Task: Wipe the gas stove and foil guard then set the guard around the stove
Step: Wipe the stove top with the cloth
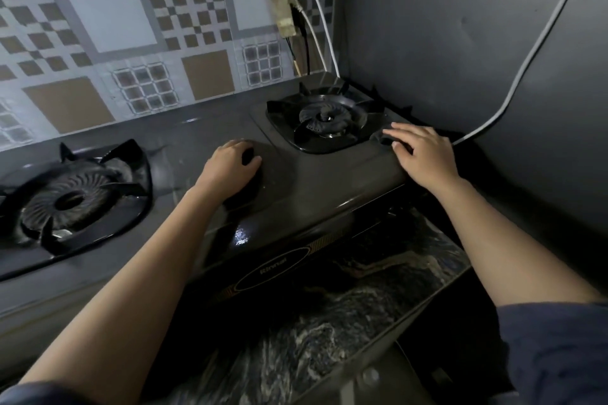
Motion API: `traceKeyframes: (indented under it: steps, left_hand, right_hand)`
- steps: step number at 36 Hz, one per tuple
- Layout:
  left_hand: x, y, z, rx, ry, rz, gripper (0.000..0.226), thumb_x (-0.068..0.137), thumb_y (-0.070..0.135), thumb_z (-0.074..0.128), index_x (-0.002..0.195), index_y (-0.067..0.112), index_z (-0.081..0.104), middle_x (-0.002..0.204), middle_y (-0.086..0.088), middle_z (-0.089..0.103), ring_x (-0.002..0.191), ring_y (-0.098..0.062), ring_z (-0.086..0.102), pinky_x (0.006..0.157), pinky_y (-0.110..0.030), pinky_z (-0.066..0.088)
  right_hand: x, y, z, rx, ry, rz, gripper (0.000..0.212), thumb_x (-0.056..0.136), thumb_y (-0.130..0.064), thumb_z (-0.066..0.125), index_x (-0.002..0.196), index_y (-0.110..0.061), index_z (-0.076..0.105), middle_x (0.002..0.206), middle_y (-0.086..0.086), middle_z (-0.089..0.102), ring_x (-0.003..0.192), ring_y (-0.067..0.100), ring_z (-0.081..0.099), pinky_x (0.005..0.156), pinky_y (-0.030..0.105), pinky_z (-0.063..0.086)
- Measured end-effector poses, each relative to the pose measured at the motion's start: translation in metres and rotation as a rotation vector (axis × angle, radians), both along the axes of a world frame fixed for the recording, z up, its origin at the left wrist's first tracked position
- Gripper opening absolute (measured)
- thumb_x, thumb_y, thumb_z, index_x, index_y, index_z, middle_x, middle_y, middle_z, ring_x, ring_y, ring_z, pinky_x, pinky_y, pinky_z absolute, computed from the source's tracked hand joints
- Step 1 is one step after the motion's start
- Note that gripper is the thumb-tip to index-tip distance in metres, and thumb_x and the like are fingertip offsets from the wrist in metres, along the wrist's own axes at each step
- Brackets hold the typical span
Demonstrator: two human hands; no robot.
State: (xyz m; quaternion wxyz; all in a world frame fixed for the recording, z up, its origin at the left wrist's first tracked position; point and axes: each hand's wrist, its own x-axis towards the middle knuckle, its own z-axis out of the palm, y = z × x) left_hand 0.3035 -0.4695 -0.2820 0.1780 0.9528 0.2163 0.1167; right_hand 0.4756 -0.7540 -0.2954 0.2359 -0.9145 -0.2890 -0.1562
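I see left grip (230, 164) on stove (329, 184) top, between burners, fingers curled round dark wad (249, 157); looks like cloth, too dark to confirm. Right grip (424, 154) flat on stove's right rear corner, fingers spread, tips over dark patch, can't identify. Right burner (325, 118) just behind both grips; left burner (69, 197) well apart. Grey foil-like panel (460, 43) upright just right of stove, grey cable (539, 43) across it. Marbled tabletop (378, 289) under stove front.

Left end of the gas stove (329, 181) beyond the frame's edge; dark thing (248, 156) in the left hand (227, 164) indistinct.
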Motion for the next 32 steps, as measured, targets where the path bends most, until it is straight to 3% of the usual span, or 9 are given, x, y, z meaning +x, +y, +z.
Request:
traceKeyframes:
  steps: [12, 26, 32]
  left_hand:
    - [-0.037, -0.004, 0.0, 0.029, 0.098, 0.053, 0.051, 0.092, 0.039, 0.048, 0.137, 0.015, 0.043, 0.15, -0.005, 0.037, 0.135, -0.03, 0.036, 0.112, -0.044, 0.03]
    - [-0.118, 0.012, 0.007, 0.02, 0.137, 0.007, 0.052, 0.09, 0.041, 0.049, 0.136, 0.015, 0.045, 0.148, -0.004, 0.04, 0.133, -0.028, 0.039, 0.109, -0.043, 0.035]
    - [-0.144, 0.013, 0.01, 0.073, 0.131, -0.013, 0.05, 0.092, 0.039, 0.048, 0.136, 0.015, 0.045, 0.148, -0.002, 0.04, 0.133, -0.027, 0.04, 0.108, -0.039, 0.036]
  right_hand:
    - [-0.037, 0.03, 0.002, 0.126, 0.211, -0.349, 0.038, 0.094, -0.022, 0.038, 0.129, -0.029, 0.05, 0.148, -0.008, 0.034, 0.135, 0.024, 0.026, 0.105, 0.048, 0.022]
    - [-0.157, 0.096, 0.009, 0.035, 0.245, -0.267, 0.038, 0.095, -0.025, 0.037, 0.131, -0.031, 0.046, 0.15, -0.01, 0.03, 0.135, 0.02, 0.023, 0.104, 0.044, 0.022]
    - [-0.195, 0.126, 0.015, -0.088, 0.321, -0.153, 0.042, 0.097, -0.029, 0.033, 0.139, -0.032, 0.035, 0.154, -0.011, 0.021, 0.138, 0.021, 0.019, 0.107, 0.044, 0.019]
